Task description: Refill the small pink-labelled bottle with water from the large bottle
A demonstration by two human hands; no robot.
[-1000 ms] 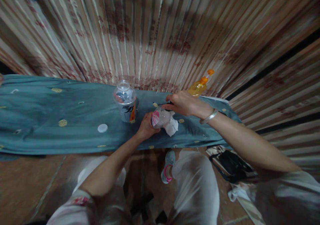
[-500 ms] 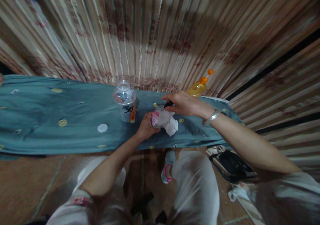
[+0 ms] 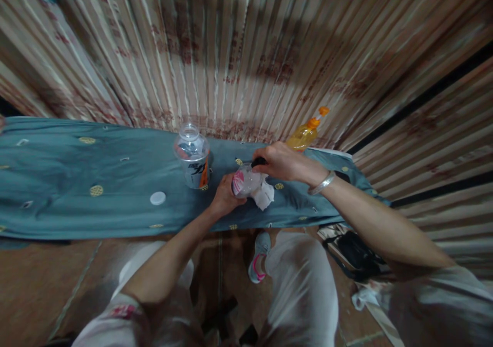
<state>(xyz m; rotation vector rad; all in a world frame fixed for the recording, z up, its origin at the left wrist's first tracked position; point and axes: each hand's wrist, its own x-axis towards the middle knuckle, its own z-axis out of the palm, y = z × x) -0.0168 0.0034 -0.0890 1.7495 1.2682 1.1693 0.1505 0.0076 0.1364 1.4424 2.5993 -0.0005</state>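
My left hand point(image 3: 225, 197) is wrapped round the left side of a clear plastic container point(image 3: 251, 182) with a pink-and-white patch, low over the cloth. A crumpled white tissue point(image 3: 264, 197) sticks out at the container's lower right. With fingers closed, my right hand point(image 3: 280, 161) pinches a small black object point(image 3: 259, 161) against the container's upper edge; what kind of thing it is cannot be made out. To the left stands a large clear bottle point(image 3: 191, 157) without a cap, its label black and orange. A round white cap point(image 3: 157, 198) lies flat left of my left hand.
Behind my right hand is a yellow bottle point(image 3: 302, 137) with an orange top. A teal cloth point(image 3: 127, 182) covers the narrow table, against a pleated curtain point(image 3: 231, 54). A dark object point(image 3: 342, 176) lies partly behind my right forearm. On the floor is a black bag point(image 3: 358, 252).
My right hand has moved slightly left and down, and its fingers have closed round the small black object. My left hand and the container have stayed almost still.
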